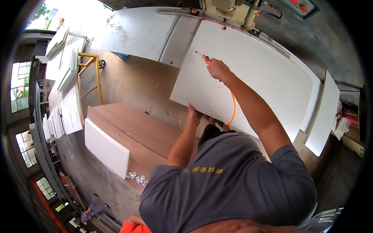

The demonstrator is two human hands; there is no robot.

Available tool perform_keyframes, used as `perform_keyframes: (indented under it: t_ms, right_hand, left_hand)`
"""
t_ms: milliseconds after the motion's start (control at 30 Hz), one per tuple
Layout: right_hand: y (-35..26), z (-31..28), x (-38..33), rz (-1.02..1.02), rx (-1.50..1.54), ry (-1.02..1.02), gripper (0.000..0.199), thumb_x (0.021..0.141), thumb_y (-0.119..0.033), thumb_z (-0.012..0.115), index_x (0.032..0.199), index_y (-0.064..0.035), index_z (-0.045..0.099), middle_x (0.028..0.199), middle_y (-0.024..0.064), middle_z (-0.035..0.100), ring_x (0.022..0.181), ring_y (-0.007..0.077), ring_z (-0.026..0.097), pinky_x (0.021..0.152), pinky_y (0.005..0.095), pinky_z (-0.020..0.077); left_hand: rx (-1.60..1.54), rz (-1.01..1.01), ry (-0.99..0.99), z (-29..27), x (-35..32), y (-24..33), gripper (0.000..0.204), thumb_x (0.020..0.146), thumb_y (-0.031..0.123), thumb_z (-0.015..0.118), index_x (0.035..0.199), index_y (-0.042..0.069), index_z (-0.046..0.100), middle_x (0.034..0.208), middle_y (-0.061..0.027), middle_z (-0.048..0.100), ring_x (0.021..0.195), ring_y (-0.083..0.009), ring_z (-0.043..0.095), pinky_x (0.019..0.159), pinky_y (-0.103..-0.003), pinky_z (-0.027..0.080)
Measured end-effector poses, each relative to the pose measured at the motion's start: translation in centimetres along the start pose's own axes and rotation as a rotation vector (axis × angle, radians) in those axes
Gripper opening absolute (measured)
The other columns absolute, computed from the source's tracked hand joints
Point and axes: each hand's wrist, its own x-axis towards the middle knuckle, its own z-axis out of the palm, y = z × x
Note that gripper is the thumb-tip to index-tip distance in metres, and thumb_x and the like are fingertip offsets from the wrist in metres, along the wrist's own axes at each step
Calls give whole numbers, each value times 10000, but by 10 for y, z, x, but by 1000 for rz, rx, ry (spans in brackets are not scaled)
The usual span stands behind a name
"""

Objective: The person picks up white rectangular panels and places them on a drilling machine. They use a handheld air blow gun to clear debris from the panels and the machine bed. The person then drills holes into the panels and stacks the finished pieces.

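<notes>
A large white panel [256, 73] lies flat on the machine table in front of me. My left hand [193, 115] grips its near edge at the lower left corner. Over the panel's left part, my right hand [217, 69] holds an air blow gun [203, 56] with its thin metal nozzle pointing up and left just above the surface. An orange hose [233, 108] runs from the gun down under my right forearm and loops near the panel's near edge.
A drilling machine head [229, 7] stands at the panel's far edge. A stack of brown boards [132, 128] sits to the left, with a white panel [105, 149] leaning on it and small clear caps [138, 178]. Further off: yellow trolley [90, 73], white panel stacks [64, 108], another panel [324, 112] at right, a person [91, 209].
</notes>
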Motion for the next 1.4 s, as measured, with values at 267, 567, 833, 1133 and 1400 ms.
perform_keyframes:
  t_ms: [267, 567, 833, 1133, 1400]
  right_hand:
    - [-67, 5, -8, -264, 444, 24, 371, 902, -250, 531, 1177, 0, 518, 640, 39, 524, 522, 131, 540, 446, 301, 471]
    - [172, -38, -121, 248, 198, 310, 374, 915, -263, 527, 1204, -25, 514, 821, 177, 629, 663, 249, 628, 624, 391, 518]
    - [339, -107, -368, 702, 481, -53, 170, 860, -173, 639, 898, -7, 624, 585, 29, 562, 466, 125, 552, 403, 291, 435]
    - [463, 6, -368, 779, 862, 586, 332, 821, -394, 667, 910, -74, 653, 826, 4, 637, 710, 121, 598, 504, 315, 458]
    - [417, 71, -310, 718, 1023, 343, 328, 845, -378, 667, 1006, -93, 652, 874, 0, 572, 743, 130, 543, 556, 332, 508]
  left_hand:
    - [-47, 32, -10, 2, -1, -8, 680, 965, 556, 413, 1391, 26, 394, 1363, -124, 505, 1234, -294, 497, 1034, -431, 407]
    - [44, 46, 196, 8, 8, -13, 532, 920, 448, 593, 1230, 18, 550, 1171, -106, 618, 1035, -265, 608, 882, -418, 505]
    - [94, 63, 291, -4, 4, 0, 527, 919, 471, 585, 1282, 94, 528, 1244, -43, 586, 1097, -246, 583, 927, -407, 496]
    - [218, 236, 301, -23, -15, 82, 624, 968, 497, 468, 1419, 75, 384, 1449, -71, 419, 1290, -284, 432, 1052, -427, 392]
    - [287, 403, 409, -73, 2, 165, 645, 1006, 499, 309, 1467, 48, 305, 1524, -85, 314, 1355, -278, 358, 1119, -416, 309]
